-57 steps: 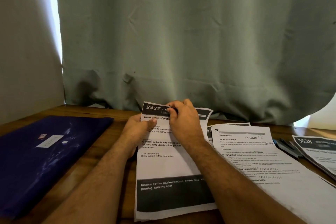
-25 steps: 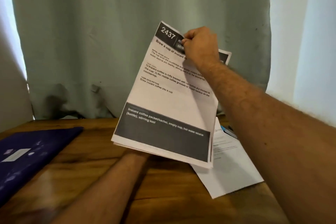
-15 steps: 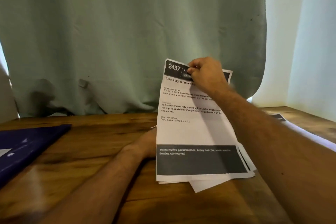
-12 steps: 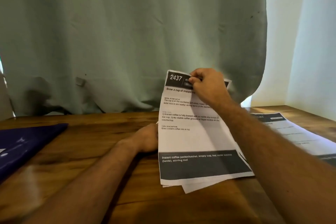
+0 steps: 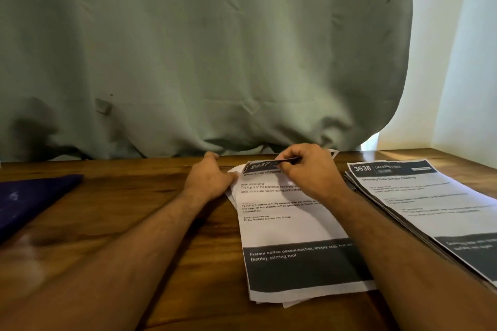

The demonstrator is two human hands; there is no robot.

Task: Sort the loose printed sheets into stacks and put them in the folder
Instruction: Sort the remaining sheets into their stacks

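Note:
A stack of printed sheets headed "2437" (image 5: 285, 226) lies on the wooden table (image 5: 150, 212) in front of me. My right hand (image 5: 309, 172) pinches the stack's top edge, which curls up slightly. My left hand (image 5: 211, 179) rests against the stack's upper left edge, fingers loosely bent, thumb touching the paper. A second stack headed "3638" (image 5: 427, 204) lies to the right. The dark purple folder (image 5: 29, 199) lies shut at the far left.
A grey-green curtain (image 5: 215, 62) hangs right behind the table's back edge. A white wall corner (image 5: 457, 62) stands at the right. Bare wood shows between the folder and the "2437" stack.
The "2437" stack, held upright in my right hand a moment ago, has come down flat on the table. My left hand moved from behind it to its upper left edge.

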